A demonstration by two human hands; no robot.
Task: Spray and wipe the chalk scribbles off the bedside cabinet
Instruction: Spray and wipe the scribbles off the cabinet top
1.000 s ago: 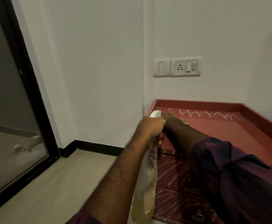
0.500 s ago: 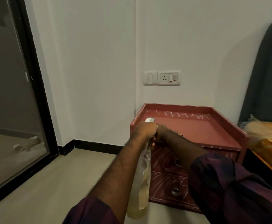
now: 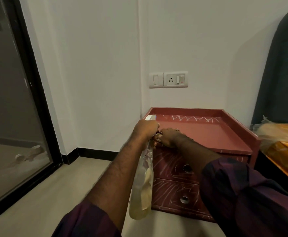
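As left hand (image 3: pixel 145 130) grips spray bottle (image 3: pixel 142 190), right hand (image 3: pixel 169 137) touches it.

I see the left hand (image 3: pixel 146 130) wrapped round the neck of the spray bottle (image 3: pixel 143 185), which hangs tilted before the cabinet's (image 3: pixel 208 134) front left corner. The right hand (image 3: pixel 171 137) reaches the bottle's neck there, but I cannot make out its grip. Chalk scribbles (image 3: pixel 194 119) line the top's back edge and cover both drawer fronts (image 3: pixel 170 190).

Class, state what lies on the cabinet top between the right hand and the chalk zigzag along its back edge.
Nothing: in the head view, only bare red cabinet top separates the right hand from the chalk zigzag.
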